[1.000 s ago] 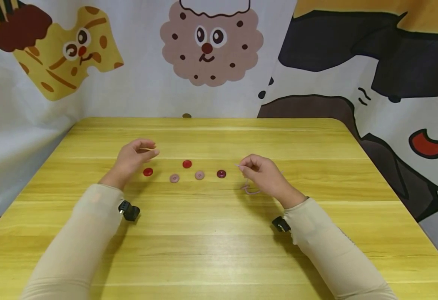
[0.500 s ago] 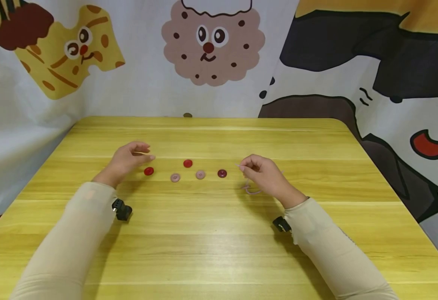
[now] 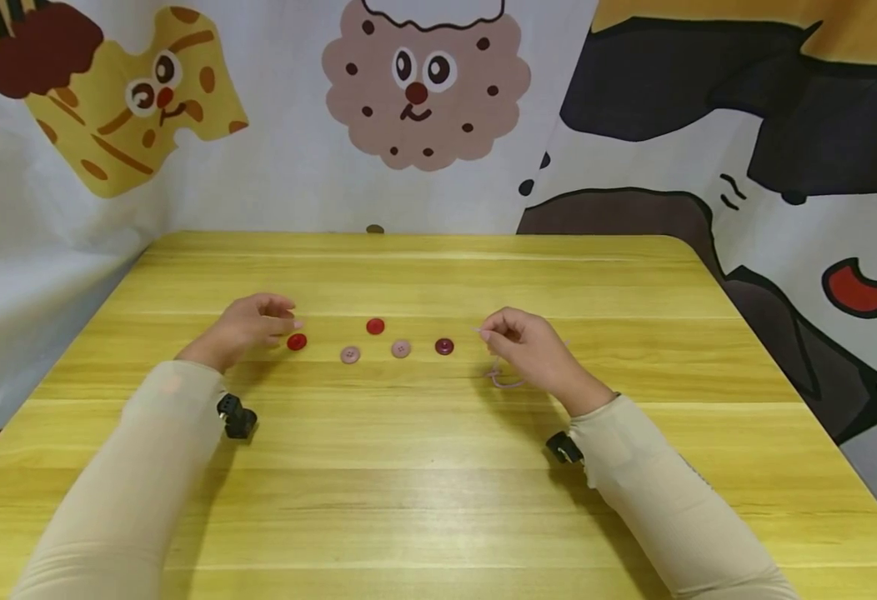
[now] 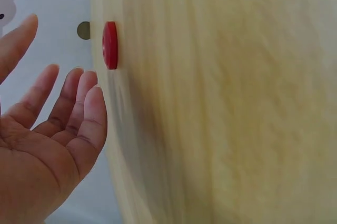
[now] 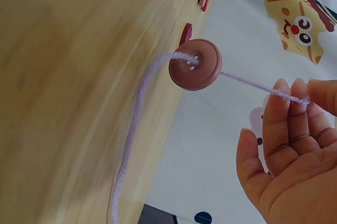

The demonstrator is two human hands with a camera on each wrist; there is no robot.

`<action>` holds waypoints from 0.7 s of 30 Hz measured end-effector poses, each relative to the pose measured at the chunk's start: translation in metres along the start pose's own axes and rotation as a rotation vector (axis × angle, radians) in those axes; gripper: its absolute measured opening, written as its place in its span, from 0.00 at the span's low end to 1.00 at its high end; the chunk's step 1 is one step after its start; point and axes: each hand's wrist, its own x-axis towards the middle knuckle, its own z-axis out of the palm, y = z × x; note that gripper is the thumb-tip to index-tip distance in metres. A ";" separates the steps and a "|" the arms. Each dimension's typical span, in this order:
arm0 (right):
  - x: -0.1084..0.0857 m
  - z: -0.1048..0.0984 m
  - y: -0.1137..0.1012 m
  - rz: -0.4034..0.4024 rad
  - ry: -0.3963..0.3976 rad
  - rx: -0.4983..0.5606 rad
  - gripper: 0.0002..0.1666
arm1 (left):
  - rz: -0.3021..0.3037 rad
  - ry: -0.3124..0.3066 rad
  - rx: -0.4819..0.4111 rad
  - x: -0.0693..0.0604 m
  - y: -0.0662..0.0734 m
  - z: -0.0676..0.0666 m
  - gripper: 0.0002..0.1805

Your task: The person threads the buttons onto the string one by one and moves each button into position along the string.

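Note:
My left hand (image 3: 247,329) hovers just beside the leftmost red button (image 3: 297,342), fingers loosely bent and nothing in them. The left wrist view has that red button (image 4: 110,45) on the table, a little apart from the fingertips. On the right, my right hand (image 3: 532,350) pinches the end of a lilac string (image 5: 250,82) between thumb and fingers. A dusty-pink button (image 5: 202,71) hangs on this string, which passes through its holes. The string's other part trails down toward the table.
Between the hands lie two pink buttons, one left (image 3: 350,355) and one right (image 3: 401,348), a second red button (image 3: 375,326) and a dark red button (image 3: 444,346). The wooden table (image 3: 408,500) ends at a cartoon-printed cloth (image 3: 273,183).
My left hand has moved left and lower, closer to the leftmost red button. My right hand keeps pinching the string in nearly the same place.

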 end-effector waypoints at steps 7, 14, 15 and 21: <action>0.000 0.000 -0.001 0.006 0.005 -0.013 0.08 | -0.009 -0.026 0.077 0.001 -0.003 -0.002 0.30; 0.001 0.001 -0.001 0.006 -0.001 -0.007 0.09 | -0.009 -0.035 0.178 0.003 -0.007 -0.001 0.31; 0.001 0.001 0.000 0.007 0.000 -0.008 0.09 | -0.007 -0.036 0.185 0.003 -0.007 -0.001 0.31; 0.002 0.001 0.001 0.010 0.003 -0.012 0.09 | 0.025 -0.039 0.215 0.003 -0.007 0.001 0.30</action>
